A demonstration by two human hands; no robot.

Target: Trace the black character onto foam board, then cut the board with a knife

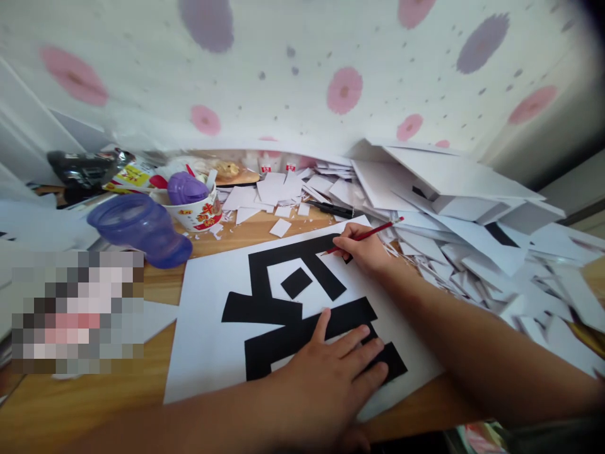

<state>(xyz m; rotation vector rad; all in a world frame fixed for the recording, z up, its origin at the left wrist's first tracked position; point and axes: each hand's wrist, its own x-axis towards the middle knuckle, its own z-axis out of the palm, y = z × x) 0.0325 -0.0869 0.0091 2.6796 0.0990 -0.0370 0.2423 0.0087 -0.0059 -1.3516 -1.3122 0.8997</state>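
A red pencil (373, 231) is pinched in my right hand (366, 249), its tip near the upper part of a large white sheet (203, 334). On that sheet lie bold black character-like shapes (265, 277), with a small black diamond (296, 283) inside a white opening. My left hand (335, 362) lies flat with fingers spread over the lower black shapes, pressing on the sheet. Part of the lower shapes is hidden under that hand and forearm.
Piled white paper and board scraps (454, 252) cover the right side. A black marker (331, 209) lies behind the sheet. At the back left stand a paper tub (201, 214) holding purple and red items, and a translucent purple container (142, 227). A spotted curtain (283, 75) hangs behind.
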